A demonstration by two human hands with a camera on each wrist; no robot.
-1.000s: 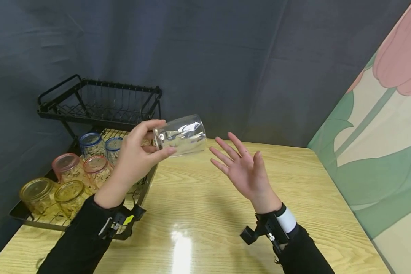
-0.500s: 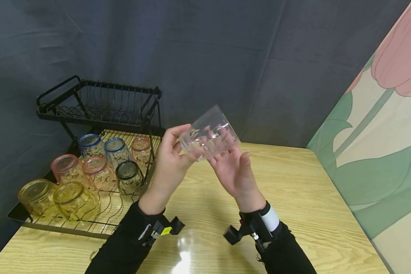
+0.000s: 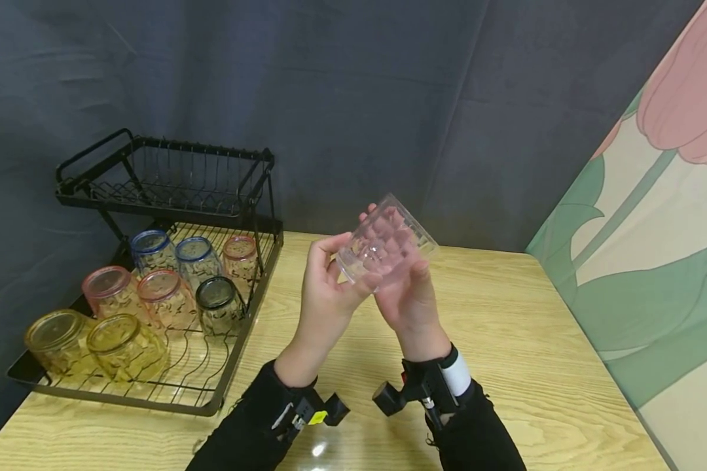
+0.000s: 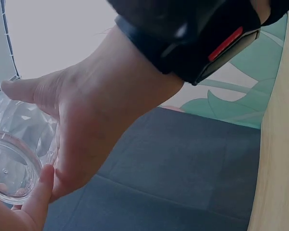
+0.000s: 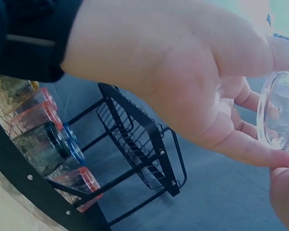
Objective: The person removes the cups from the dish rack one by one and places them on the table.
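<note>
A clear drinking glass [image 3: 383, 242] is tilted in the air, between my two hands in the head view. My left hand [image 3: 324, 288] grips its thick end, thumb on the near side. My right hand [image 3: 410, 304] lies palm up against the glass, fingers extended behind it and visible through it; its thumb is on the right. In the left wrist view the glass [image 4: 26, 127] is cut by the left edge, beside the right hand [image 4: 94, 106]. At the right edge of the right wrist view, the round end of the glass [image 5: 267, 115] is seen.
A black two-tier dish rack [image 3: 165, 204] stands at the left. Upside-down glasses fill part of its lower tray: yellow [image 3: 126, 353], pink [image 3: 167, 297], blue [image 3: 199, 261] and dark [image 3: 219, 307]. A wooden table [image 3: 507, 340] spreads below; a dark curtain [image 3: 353, 118] hangs behind.
My left hand has moved right with the glass, away from the rack. The right hand has come slightly left, and its fingers now lie behind the glass.
</note>
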